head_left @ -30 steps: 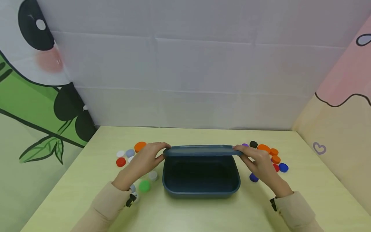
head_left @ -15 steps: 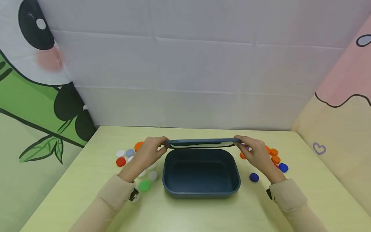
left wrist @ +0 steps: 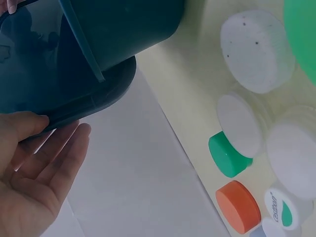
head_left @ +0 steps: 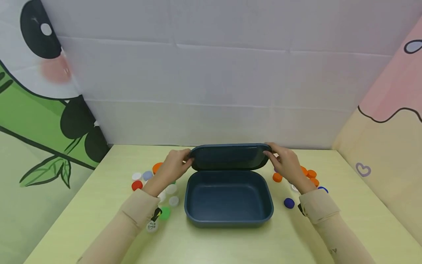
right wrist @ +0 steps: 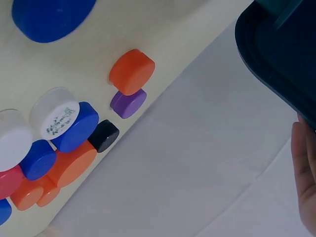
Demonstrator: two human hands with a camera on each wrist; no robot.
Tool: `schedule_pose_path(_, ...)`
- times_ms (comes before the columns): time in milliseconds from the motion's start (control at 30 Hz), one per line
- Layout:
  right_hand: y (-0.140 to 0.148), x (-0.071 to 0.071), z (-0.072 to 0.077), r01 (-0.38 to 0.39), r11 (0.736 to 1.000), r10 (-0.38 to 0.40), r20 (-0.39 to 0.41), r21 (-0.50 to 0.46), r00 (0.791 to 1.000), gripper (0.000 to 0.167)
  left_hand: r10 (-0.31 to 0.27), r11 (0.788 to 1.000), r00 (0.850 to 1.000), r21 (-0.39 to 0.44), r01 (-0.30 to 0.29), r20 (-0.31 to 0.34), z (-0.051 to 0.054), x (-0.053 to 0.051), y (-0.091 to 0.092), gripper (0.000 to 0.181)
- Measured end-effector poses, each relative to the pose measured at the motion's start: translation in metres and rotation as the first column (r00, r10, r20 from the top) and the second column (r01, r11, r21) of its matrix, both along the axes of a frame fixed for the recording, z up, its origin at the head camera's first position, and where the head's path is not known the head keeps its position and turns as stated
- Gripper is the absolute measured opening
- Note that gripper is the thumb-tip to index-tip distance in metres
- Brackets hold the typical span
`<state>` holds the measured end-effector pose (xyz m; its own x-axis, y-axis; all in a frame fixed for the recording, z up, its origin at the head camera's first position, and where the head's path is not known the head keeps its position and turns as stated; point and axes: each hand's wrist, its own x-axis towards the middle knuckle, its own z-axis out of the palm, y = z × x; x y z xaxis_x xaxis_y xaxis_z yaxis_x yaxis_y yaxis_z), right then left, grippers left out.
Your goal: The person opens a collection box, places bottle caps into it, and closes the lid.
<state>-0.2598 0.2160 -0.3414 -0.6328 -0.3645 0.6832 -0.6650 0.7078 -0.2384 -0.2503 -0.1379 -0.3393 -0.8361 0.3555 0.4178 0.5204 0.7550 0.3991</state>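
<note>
A dark blue lid [head_left: 230, 157] is tilted up behind a dark blue rectangular box [head_left: 229, 222], its dark underside facing me. The box stands uncovered on the table, and its inside looks bare. My left hand [head_left: 174, 165] pinches the lid's left end between thumb and fingers; in the left wrist view the thumb of the left hand [left wrist: 37, 182] lies over the lid's edge. At the opposite end, my right hand [head_left: 287, 167] pinches the lid. Only part of the right hand [right wrist: 307, 173] shows in the right wrist view, against the rim of the lid [right wrist: 276, 74].
Left of the box lie several bottle caps, among them a red cap [head_left: 137, 185] and a green cap [head_left: 165, 213]. More caps lie to the right, including a dark blue cap [head_left: 289, 203] and an orange cap [head_left: 277, 177]. A white sheet [head_left: 227, 80] hangs behind the table [head_left: 211, 249].
Both hands have raised the lid and moved it away behind the box. It has tipped from nearly flat to steep, so its underside shows. The box has stayed put.
</note>
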Motion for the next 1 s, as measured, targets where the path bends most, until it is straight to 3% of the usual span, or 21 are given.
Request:
schedule_pose_path(467, -0.004, -0.035, -0.004, 0.067, 0.997, -0.06, 0.191, -0.027, 0.98, 0.028, 0.044, 0.999, 0.993, 0.02, -0.046, 0.112, -0.005, -0.025, 0.005, 0.007)
schedule_pose_path(767, -0.012, -0.044, -0.007, 0.088, 0.996, -0.084, 0.274, -0.002, 0.958, 0.033, 0.063, 0.998, 0.988, -0.016, -0.061, 0.14, -0.012, -0.034, 0.003, 0.011)
schedule_pose_path(1000, -0.018, -0.049, -0.012, 0.114, 0.993, -0.117, 0.317, 0.027, 0.941, 0.032, 0.053, 0.998, 0.968, 0.007, -0.056, 0.245, -0.016, -0.038, 0.003, 0.013)
